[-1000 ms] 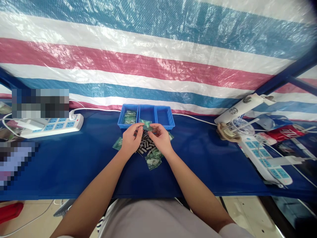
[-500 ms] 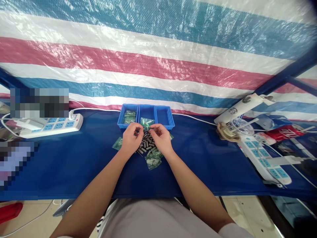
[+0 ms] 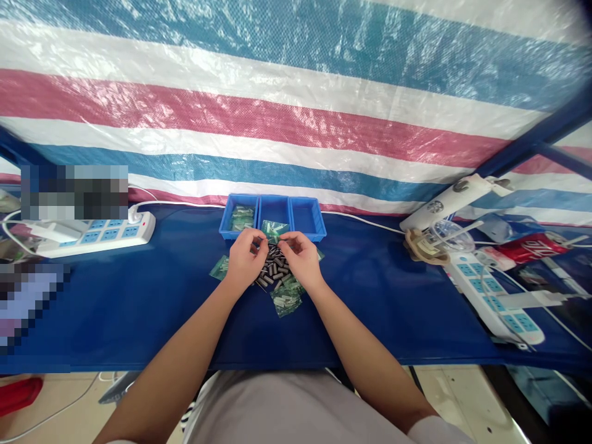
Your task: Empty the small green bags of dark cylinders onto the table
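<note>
Over the last second the green bag (image 3: 275, 229) between the fingertips has come to show broader and flatter, while both hands have barely shifted; this suggests its near edge is being spread and steadied. At far left a white power strip (image 3: 142, 228) lies on the blue desk (image 3: 185, 259). Nearer the middle, a loose packet (image 3: 219, 267) lies just beside the left hand (image 3: 247, 256), whose thumb and forefinger seem pinched on the bag's left side. The bag sits between the two hands, just beyond the pile of dark cylinders (image 3: 276, 269) and in front of the blue tray (image 3: 307, 217), whose left compartment holds filled packets (image 3: 243, 217). The right hand (image 3: 301, 258) seems to pinch the bag's right side; more packets (image 3: 287, 302) lie just below that hand, touching the pile. Well to the right lies a red can (image 3: 530, 249).
</note>
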`<state>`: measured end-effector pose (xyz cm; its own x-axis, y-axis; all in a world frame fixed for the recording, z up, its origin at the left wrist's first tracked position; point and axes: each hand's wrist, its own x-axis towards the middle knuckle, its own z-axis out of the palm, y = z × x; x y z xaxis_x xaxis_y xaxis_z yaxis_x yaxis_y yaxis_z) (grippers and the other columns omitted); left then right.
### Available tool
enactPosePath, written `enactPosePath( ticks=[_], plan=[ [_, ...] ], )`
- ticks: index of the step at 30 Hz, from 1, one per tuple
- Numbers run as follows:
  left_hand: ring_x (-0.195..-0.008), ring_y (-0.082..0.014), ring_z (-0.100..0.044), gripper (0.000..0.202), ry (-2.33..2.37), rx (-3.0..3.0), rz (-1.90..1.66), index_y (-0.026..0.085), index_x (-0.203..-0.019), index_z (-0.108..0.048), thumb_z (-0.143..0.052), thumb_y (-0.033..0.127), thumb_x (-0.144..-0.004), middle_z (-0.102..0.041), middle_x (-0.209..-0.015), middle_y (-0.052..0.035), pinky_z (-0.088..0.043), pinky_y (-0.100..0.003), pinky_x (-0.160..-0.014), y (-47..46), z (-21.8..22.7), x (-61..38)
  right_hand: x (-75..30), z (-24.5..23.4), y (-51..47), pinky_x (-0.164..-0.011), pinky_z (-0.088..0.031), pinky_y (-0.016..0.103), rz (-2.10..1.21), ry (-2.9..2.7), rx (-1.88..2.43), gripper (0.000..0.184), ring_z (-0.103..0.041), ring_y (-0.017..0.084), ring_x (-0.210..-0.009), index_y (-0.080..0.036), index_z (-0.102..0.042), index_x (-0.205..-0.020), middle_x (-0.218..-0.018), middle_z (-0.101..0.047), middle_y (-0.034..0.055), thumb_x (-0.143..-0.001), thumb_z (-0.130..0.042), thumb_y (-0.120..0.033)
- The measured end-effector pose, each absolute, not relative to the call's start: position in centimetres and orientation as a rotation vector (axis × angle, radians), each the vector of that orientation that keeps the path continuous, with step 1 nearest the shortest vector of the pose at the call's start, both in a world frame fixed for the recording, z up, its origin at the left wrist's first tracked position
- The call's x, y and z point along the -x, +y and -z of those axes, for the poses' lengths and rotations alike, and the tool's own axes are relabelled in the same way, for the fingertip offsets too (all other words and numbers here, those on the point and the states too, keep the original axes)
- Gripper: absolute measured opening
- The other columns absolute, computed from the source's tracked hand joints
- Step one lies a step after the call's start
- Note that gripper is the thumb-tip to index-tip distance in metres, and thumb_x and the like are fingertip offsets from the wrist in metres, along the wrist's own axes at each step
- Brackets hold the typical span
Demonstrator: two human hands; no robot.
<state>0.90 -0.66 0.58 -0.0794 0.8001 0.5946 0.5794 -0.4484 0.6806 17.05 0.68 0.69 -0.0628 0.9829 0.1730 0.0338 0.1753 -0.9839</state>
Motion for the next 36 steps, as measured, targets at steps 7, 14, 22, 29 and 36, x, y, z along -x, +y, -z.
enactPosePath(
  ticks=[7, 14, 22, 29, 36],
  plan=[
    [-0.071, -0.0108, -0.061, 0.006, 1.505, -1.977, -1.553, 0.021, -0.096, -0.060, -0.059, 0.018, -0.092, -0.064, -0.092, -0.0016, -0.052, -0.022, -0.063, -0.67, -0.58, -0.88, -17.06, -0.61, 0.68, -0.065, -0.049, 0.029, -1.103, -1.360, 1.081, 0.017, -0.064, 0.018, -0.078, -0.022, -0.069, -0.094, -0.087, -0.069, 0.0031, -0.084, -0.069, -0.036],
    [-0.071, -0.0106, -0.061, 0.006, 1.506, -1.984, -1.549, 0.020, -0.096, -0.060, -0.058, 0.018, -0.092, -0.064, -0.092, -0.0018, -0.052, -0.021, -0.063, -0.73, -0.65, -0.93, -17.09, -0.45, 0.72, -0.066, -0.049, 0.029, -1.103, -1.357, 1.079, 0.016, -0.063, 0.017, -0.078, -0.022, -0.069, -0.093, -0.088, -0.069, 0.0031, -0.084, -0.069, -0.035],
    [-0.072, -0.0106, -0.062, 0.007, 1.498, -1.981, -1.554, 0.021, -0.096, -0.060, -0.059, 0.017, -0.091, -0.064, -0.091, -0.0010, -0.052, -0.021, -0.063, -0.67, -0.62, -0.93, -17.01, -0.60, 0.70, -0.063, -0.048, 0.028, -1.116, -1.363, 1.084, 0.017, -0.063, 0.018, -0.075, -0.022, -0.069, -0.093, -0.084, -0.068, 0.0029, -0.084, -0.069, -0.036],
    [-0.070, -0.0105, -0.061, 0.007, 1.498, -1.982, -1.542, 0.021, -0.097, -0.060, -0.058, 0.018, -0.092, -0.064, -0.092, -0.0016, -0.052, -0.022, -0.063, -0.65, -0.56, -0.89, -17.05, -0.77, 0.56, -0.062, -0.048, 0.029, -1.115, -1.368, 1.094, 0.016, -0.062, 0.018, -0.074, -0.022, -0.069, -0.093, -0.082, -0.068, 0.0025, -0.084, -0.069, -0.036],
    [-0.073, -0.0113, -0.062, 0.007, 1.493, -1.989, -1.539, 0.021, -0.098, -0.060, -0.058, 0.018, -0.092, -0.064, -0.092, -0.0017, -0.052, -0.022, -0.064, -0.63, -0.39, -0.75, -16.96, -0.77, 0.57, -0.063, -0.048, 0.029, -1.117, -1.366, 1.099, 0.016, -0.063, 0.018, -0.074, -0.022, -0.069, -0.092, -0.082, -0.069, 0.0025, -0.084, -0.069, -0.036]
  ],
)
